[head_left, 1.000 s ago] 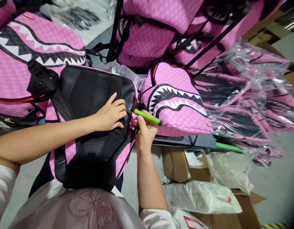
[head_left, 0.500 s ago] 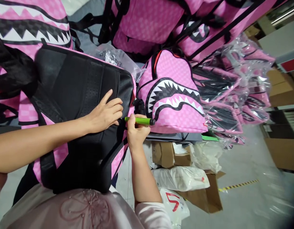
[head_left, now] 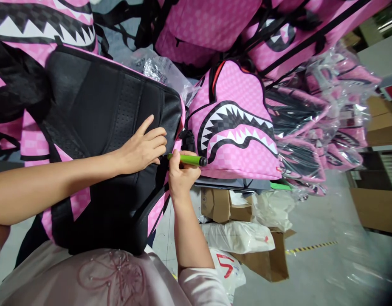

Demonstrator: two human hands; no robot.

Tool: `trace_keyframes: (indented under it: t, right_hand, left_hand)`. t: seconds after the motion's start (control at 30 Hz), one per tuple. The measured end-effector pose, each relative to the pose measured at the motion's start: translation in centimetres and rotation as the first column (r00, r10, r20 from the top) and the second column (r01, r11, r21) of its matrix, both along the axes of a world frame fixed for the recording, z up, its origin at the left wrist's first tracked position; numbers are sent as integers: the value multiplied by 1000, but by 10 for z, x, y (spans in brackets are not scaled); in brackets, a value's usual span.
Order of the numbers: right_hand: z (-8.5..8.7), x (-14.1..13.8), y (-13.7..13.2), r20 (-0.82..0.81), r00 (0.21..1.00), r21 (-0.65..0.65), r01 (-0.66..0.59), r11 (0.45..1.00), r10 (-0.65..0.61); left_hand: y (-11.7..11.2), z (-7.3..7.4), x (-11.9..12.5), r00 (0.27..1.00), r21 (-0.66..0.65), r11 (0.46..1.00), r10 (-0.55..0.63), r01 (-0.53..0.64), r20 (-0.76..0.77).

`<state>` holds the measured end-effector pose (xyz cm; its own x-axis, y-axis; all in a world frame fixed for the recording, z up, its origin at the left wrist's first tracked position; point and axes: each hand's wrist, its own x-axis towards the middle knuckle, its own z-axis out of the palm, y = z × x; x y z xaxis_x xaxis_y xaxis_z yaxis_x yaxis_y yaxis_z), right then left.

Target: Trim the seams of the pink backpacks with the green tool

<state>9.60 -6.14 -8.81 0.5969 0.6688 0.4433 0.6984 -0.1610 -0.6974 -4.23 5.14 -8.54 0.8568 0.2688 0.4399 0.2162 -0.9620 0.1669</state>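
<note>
A pink backpack lies back-up on my lap, its black padded back panel [head_left: 113,127] facing me. My left hand [head_left: 143,146] rests on that panel near its right edge, fingers curled and pressing down on the fabric. My right hand [head_left: 181,174] is closed round a green pen-like tool [head_left: 187,160] with a black end, its tip held against the bag's right edge just below my left fingers. A second pink backpack with a shark-mouth print [head_left: 235,131] lies right beside it.
More pink shark-print backpacks [head_left: 208,25] are piled behind and to the left. Several bagged ones in clear plastic [head_left: 313,119] stack at the right. Cardboard boxes [head_left: 221,204] and white plastic mailers [head_left: 237,236] sit on the grey floor below.
The view shifted left and down, then steadied. The green tool swung from tilted to nearly level against the bag's edge. My left hand stays pressed on the black panel.
</note>
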Motion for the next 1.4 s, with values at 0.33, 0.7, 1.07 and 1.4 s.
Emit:
trace_keyframes:
  t: [0.33,0.7,1.07,1.4]
  right_hand:
    - [2,-1,4,-11,999,-9,49,999,-49]
    - [0,-2,7,-46,995,-17,85,996,-86]
    - [1,0,10,-79,996,-49,48,998,-52]
    - [4,3,10,-101,992,-61,71,996,-77]
  left_hand:
    - [1,-1,1,999,34,999,10,-9,-31]
    - [2,0,2,999,9,1000,16,-15,-48]
    - [5,-6,1,998,129,991,-31,24,54]
    - [4,-2,2,998,162,987,-13,4,54]
